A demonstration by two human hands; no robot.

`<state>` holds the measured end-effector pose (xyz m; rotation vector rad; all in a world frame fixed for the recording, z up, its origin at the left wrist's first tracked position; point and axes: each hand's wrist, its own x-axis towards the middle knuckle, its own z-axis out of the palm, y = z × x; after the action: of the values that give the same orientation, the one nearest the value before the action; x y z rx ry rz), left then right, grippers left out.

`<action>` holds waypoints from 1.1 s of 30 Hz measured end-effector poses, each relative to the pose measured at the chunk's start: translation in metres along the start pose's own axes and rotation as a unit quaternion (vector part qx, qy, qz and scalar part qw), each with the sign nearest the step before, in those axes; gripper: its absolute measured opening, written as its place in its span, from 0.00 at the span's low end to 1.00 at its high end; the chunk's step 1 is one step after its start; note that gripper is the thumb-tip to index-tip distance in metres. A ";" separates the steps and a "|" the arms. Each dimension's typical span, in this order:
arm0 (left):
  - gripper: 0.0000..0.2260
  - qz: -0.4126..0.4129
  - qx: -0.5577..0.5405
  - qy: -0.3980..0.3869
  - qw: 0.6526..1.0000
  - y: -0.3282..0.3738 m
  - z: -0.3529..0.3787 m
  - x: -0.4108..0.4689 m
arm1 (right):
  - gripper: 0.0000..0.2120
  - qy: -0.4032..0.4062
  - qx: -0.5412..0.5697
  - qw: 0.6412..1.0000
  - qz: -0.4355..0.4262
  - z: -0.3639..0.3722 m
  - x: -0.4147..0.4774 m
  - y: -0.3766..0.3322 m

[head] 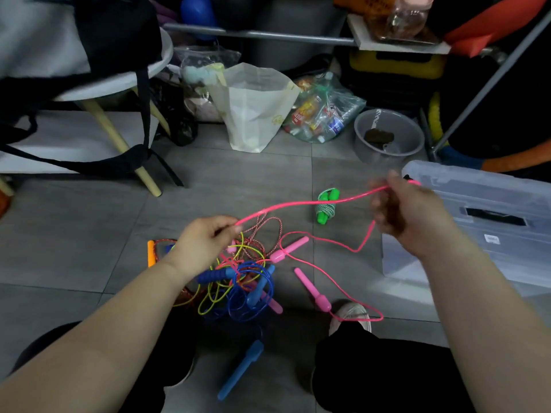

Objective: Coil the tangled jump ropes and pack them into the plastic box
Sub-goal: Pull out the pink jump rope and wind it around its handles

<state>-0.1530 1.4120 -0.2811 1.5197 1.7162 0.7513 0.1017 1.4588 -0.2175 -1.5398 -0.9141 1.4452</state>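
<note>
A pink jump rope (pixel 310 203) is stretched between my hands above the floor. My left hand (pixel 205 242) pinches one end of the taut span. My right hand (pixel 408 213), blurred, grips the rope near the plastic box (pixel 492 216). Slack pink cord and two pink handles (pixel 289 250) (pixel 313 290) lie below. A tangled pile of blue, yellow and red-white ropes (pixel 238 281) sits under my left hand. One green rope (pixel 326 205) lies coiled on the tiles. A loose blue handle (pixel 241 368) lies between my legs.
The clear box with its lid stands at the right on grey tiles. A grey bowl (pixel 387 135), a white plastic bag (pixel 256 105) and a bag of bottles (pixel 322 111) lie beyond. A stool with a black bag (pixel 119 93) stands at the left.
</note>
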 end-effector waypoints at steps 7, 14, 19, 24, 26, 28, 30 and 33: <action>0.07 0.085 -0.047 -0.043 0.994 0.052 0.007 -0.013 | 0.18 -0.053 -0.464 0.849 -0.246 0.032 -0.028 0.007; 0.05 0.078 0.022 -0.094 0.992 0.043 0.003 -0.009 | 0.07 -0.125 -0.367 0.882 -0.270 0.038 -0.019 0.007; 0.12 0.008 0.079 -0.113 0.990 0.014 -0.018 -0.005 | 0.08 0.050 -0.336 0.906 -0.252 -0.017 -0.006 -0.013; 0.11 0.010 0.086 -0.094 0.992 0.010 -0.023 -0.003 | 0.13 0.066 -0.471 0.865 -0.160 -0.020 0.001 0.001; 0.07 0.038 0.061 -0.093 0.993 0.020 -0.017 -0.005 | 0.29 0.022 -0.571 0.800 -0.185 -0.001 -0.001 0.008; 0.06 0.082 0.052 -0.108 0.989 0.034 -0.006 -0.006 | 0.35 -0.083 -0.562 0.788 -0.235 0.030 -0.011 0.016; 0.06 0.104 0.055 -0.123 0.985 0.045 0.005 -0.005 | 0.26 -0.202 -0.476 0.820 -0.246 0.057 -0.021 0.026; 0.07 0.090 0.025 -0.123 0.988 0.047 0.008 -0.005 | 0.08 -0.247 -0.431 0.835 -0.235 0.068 -0.022 0.030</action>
<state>-0.1190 1.4134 -0.2471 1.7410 1.4389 0.5844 0.0315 1.4325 -0.2369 -1.3407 -2.3193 1.1024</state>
